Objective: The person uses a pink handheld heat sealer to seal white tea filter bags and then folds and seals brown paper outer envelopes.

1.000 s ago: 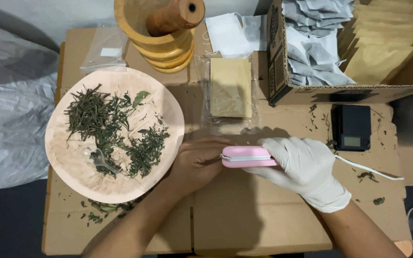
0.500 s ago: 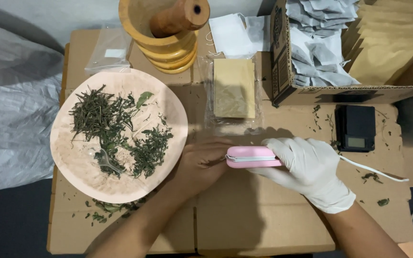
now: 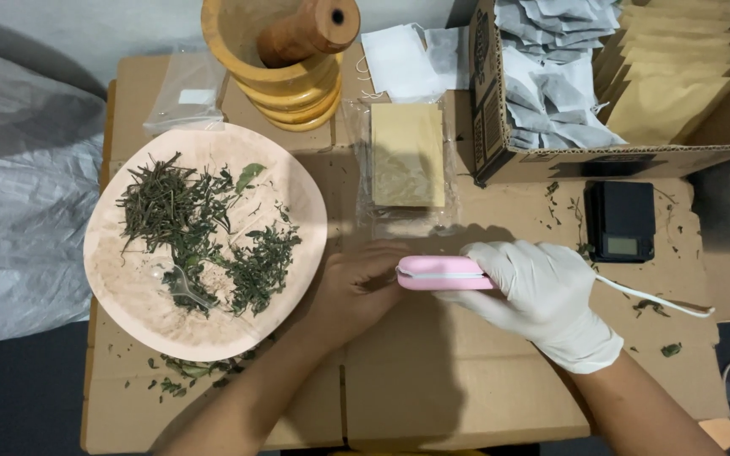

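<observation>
My right hand, in a white glove, grips a small pink corded heat sealer and presses it shut near the middle of the cardboard surface. A white cord runs off from it to the right. My bare left hand rests against the sealer's left end, fingers curled on something I cannot make out. Just beyond the hands lies a clear bag holding tan packets.
A pale round plate with dried green herbs and a small clear scoop lies to the left. At the back stand wooden mortars with a pestle. A cardboard box of white and tan sachets and a black pocket scale are to the right.
Both hands and the pink sealer keep the same pose. Only the camera view has shifted slightly.
</observation>
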